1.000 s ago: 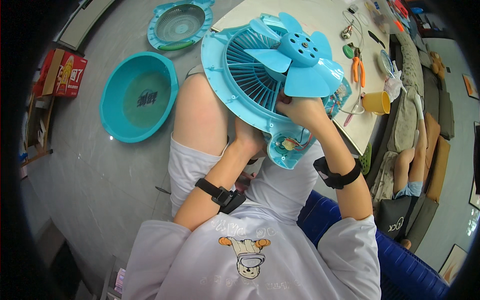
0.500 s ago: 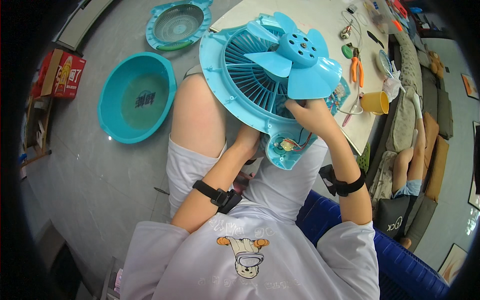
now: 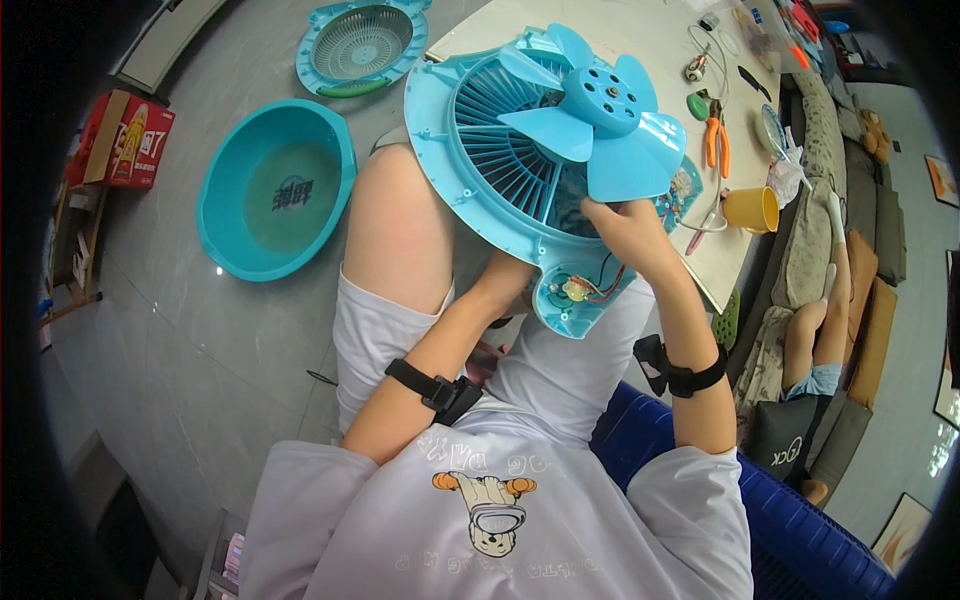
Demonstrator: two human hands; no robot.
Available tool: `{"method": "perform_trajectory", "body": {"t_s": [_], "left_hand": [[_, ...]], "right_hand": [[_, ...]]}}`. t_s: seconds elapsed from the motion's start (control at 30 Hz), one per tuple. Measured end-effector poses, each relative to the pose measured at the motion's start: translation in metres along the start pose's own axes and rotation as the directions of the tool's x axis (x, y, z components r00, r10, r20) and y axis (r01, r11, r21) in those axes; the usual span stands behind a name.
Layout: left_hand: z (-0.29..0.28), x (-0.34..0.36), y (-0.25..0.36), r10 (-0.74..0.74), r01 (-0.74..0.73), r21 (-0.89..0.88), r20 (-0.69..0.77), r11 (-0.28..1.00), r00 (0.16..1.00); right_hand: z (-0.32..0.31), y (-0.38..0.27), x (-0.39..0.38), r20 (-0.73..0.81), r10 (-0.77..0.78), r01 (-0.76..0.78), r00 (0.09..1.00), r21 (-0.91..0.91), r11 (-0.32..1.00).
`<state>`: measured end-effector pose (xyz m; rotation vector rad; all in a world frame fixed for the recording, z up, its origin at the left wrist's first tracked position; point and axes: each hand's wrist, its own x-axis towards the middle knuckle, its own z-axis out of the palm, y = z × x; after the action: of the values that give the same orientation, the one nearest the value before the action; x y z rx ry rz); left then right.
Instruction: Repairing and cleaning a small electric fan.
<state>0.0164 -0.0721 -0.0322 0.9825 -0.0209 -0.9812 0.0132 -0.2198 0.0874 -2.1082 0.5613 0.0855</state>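
Note:
A light-blue fan housing (image 3: 480,215) with a ribbed round grille lies tilted over my lap and the table's edge. The fan blades (image 3: 630,160) are mounted in front of the grille. My left hand (image 3: 508,272) reaches beneath the housing's near edge, its fingers hidden. My right hand (image 3: 630,228) is closed at the grille below the lowest blade, thumb bent inward. A dark patch shows beside that thumb, but what the fingers hold is unclear. At the housing's near corner sits a small motor (image 3: 575,289) with red and black wires.
The white table (image 3: 710,262) holds orange-handled pliers (image 3: 717,145), a green tape roll (image 3: 697,104) and a yellow cup (image 3: 750,209). On the floor at left stand a teal basin (image 3: 216,215) of water and a blue grille cover (image 3: 312,65). Another person's legs (image 3: 828,320) rest on the sofa.
My right hand has shifted slightly right and down along the grille, showing more of the dark patch. The housing has moved a little to the right in view. My left hand stays beneath it.

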Motion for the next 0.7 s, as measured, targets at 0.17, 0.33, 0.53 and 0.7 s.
{"method": "perform_trajectory", "body": {"t_s": [0.17,0.33,0.53,0.7], "left_hand": [[-0.008,0.009,-0.015,0.290,-0.186,0.500,-0.138,0.845,0.947],[-0.004,0.005,-0.014,0.625,-0.408,0.715,-0.053,0.569,0.779],[-0.010,0.009,-0.022,0.528,-0.353,0.623,-0.116,0.699,0.841],[-0.019,0.035,-0.051,0.774,-0.373,0.913,0.114,0.166,0.623]], "right_hand": [[0.001,0.007,0.010,0.104,-0.133,0.155,0.986,-0.242,0.958],[0.007,0.009,0.014,-0.041,0.002,-0.006,0.999,-0.089,0.996],[0.008,0.007,0.016,-0.014,-0.035,0.036,0.999,0.035,0.999],[-0.003,0.005,0.008,0.059,-0.157,0.165,0.986,-0.153,0.974]]}}
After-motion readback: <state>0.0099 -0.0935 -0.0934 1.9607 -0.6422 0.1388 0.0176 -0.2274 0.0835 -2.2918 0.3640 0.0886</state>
